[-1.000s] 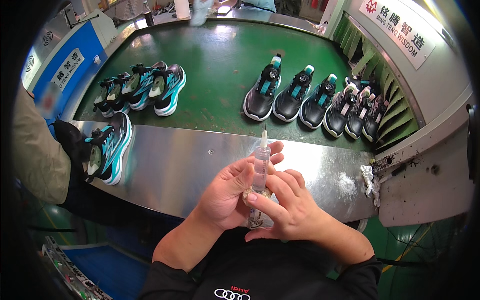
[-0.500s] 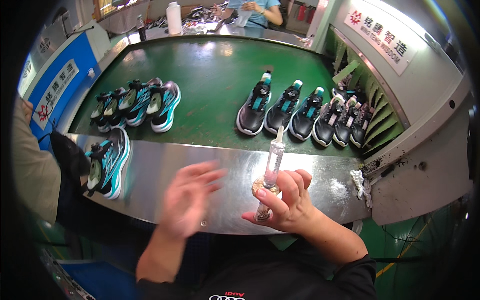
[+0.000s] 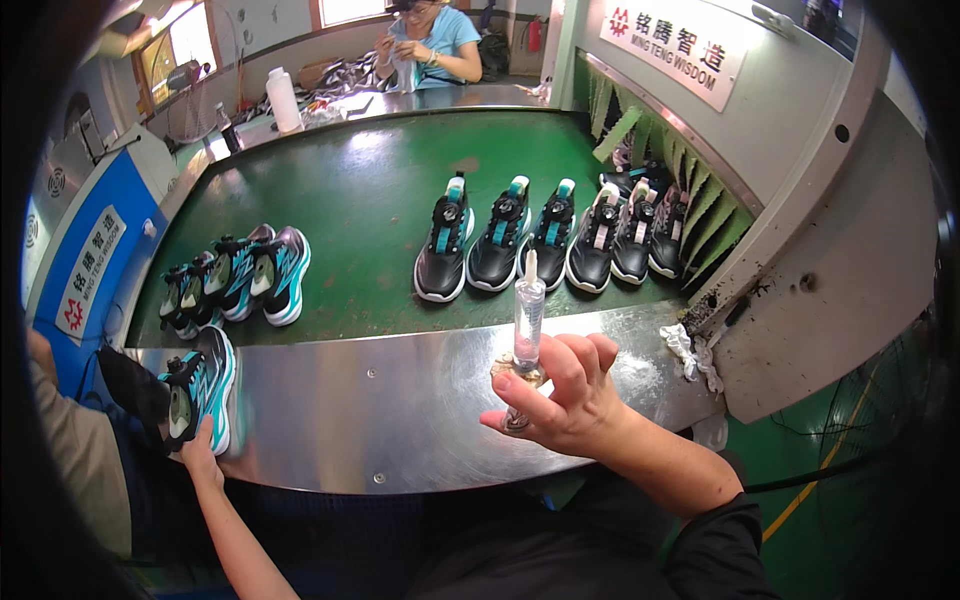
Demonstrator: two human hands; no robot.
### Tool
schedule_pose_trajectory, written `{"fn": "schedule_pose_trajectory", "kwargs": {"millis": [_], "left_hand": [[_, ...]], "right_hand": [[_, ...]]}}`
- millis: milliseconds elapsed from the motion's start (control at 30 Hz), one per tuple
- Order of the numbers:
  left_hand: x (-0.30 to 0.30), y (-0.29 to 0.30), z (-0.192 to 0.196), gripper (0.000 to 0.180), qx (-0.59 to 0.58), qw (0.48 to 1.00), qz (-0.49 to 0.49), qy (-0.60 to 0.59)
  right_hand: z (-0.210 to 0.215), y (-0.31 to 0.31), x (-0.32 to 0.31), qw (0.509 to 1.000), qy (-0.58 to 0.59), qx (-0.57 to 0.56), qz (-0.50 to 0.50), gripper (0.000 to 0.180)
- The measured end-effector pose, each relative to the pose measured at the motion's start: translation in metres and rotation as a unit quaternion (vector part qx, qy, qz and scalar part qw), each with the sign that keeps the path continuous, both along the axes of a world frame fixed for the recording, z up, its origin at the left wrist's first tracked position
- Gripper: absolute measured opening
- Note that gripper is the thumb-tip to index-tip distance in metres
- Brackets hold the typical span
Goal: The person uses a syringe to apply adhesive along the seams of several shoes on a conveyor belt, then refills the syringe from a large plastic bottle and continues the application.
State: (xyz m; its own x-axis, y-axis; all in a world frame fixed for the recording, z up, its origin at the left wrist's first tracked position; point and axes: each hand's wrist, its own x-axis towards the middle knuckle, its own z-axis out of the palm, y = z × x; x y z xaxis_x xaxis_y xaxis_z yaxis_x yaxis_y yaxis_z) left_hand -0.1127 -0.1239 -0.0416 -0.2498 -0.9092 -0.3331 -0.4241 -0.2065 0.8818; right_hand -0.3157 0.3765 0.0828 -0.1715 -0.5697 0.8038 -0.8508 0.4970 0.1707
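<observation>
My right hand (image 3: pixel 565 395) is closed round a clear plastic syringe (image 3: pixel 528 320), held upright with its tip pointing up above the steel ledge. A brownish-gold lump sits around the syringe's lower end, partly covered by my fingers. Far to the left, my left hand (image 3: pixel 201 455) grips the near end of a black, grey and turquoise sneaker (image 3: pixel 203 385), its fingers partly hidden by the shoe. That sneaker lies on its side at the ledge's left end.
A green belt (image 3: pixel 350 220) lies beyond the steel ledge (image 3: pixel 310 410). Several turquoise sneakers (image 3: pixel 285 275) lie at its left; several black sneakers (image 3: pixel 445 245) stand at its right, by a slitted curtain (image 3: pixel 705 200). Another person (image 3: pixel 430 50) sits at the far end. Crumpled white tissue (image 3: pixel 680 350) lies right.
My left hand has moved from the middle of the ledge to the left and taken hold of the sneaker. The view has turned left; the right hand still holds the syringe.
</observation>
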Motion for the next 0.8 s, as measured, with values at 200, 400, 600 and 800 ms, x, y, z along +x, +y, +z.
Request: {"fn": "schedule_pose_trajectory", "kwargs": {"millis": [200,400,600,800], "left_hand": [[-0.033,0.045,0.014,0.056,-0.161,0.971,-0.101,0.144],[-0.055,0.155,0.03,0.059,-0.186,0.923,-0.254,0.222],[-0.066,0.227,0.05,0.075,-0.18,0.874,-0.388,0.23],[-0.074,0.275,0.056,0.089,-0.154,0.864,-0.438,0.193]], "right_hand": [[0.004,0.022,0.0,0.999,0.018,-0.025,-0.015,0.049],[-0.002,0.042,0.005,0.999,0.016,-0.015,-0.044,0.051],[-0.01,0.059,0.003,0.998,0.006,-0.021,-0.055,0.052],[-0.017,0.073,-0.001,0.997,0.007,-0.04,-0.065,0.053]]}}
